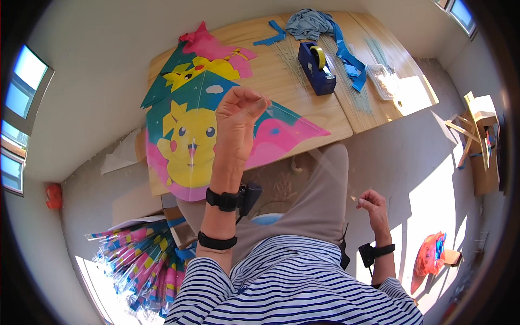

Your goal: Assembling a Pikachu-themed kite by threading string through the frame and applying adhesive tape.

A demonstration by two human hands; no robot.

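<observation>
In the head view, our left hand [242,105] is raised over the right side of a triangular kite [189,143], teal and pink with a big yellow cartoon figure. Its grip is closed, thumb against curled fingers. Our right hand [372,206] is low on the right, well apart from the left, its fingertips also drawn together. A faint clear strip [328,169] slants across our knee along the line between both hands; we cannot tell whether either grip pinches an end.

The kite lies printed side up on the near left of the light wooden surface [319,116], its lower edge overhanging, beside a second yellow, pink and teal kite [216,64]. Farther right stands a navy-blue tape dispenser [318,76] with a yellow roll, among thin pale rods [358,101], a long blue ribbon [342,47], a crumpled grey-blue cloth [307,24] and a clear plastic tray [381,82].
</observation>
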